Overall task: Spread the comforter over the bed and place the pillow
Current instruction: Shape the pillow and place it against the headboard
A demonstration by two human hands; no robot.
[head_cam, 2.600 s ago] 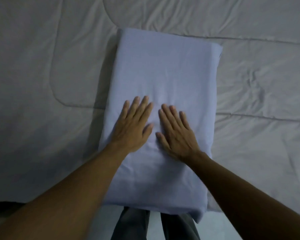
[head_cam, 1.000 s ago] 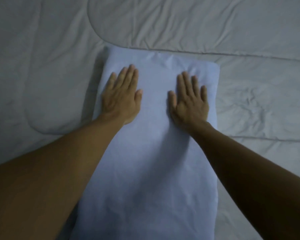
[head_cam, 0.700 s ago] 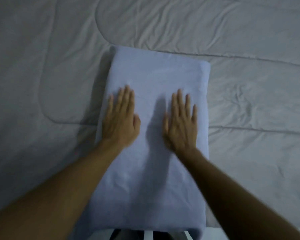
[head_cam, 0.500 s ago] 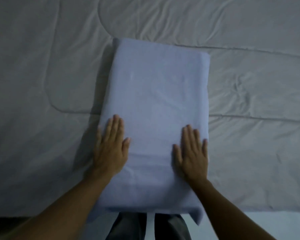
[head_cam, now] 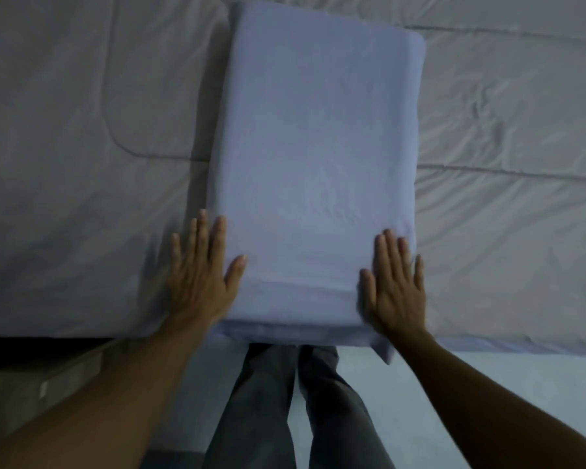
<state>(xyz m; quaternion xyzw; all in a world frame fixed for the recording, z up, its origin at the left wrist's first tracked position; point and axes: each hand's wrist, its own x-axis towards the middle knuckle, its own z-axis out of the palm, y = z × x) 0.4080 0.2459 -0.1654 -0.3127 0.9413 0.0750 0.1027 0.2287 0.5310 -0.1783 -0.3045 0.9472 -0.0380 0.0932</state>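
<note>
Hands number two, left hand [head_cam: 199, 282] and right hand [head_cam: 395, 292] spread flat, touching one pillow [head_cam: 318, 130] atop one comforter [head_cam: 65, 130].

comforter [head_cam: 82, 130]: cropped top, left, right | legs [head_cam: 261, 401]: tops hidden under pillow [head_cam: 318, 147]

Bare left hand [head_cam: 200, 279] and bare right hand [head_cam: 394, 289] lie palm-down, fingers straight toward 12 o'clock, seemingly pressing; forearms enter from 7 and 5 o'clock.
</note>
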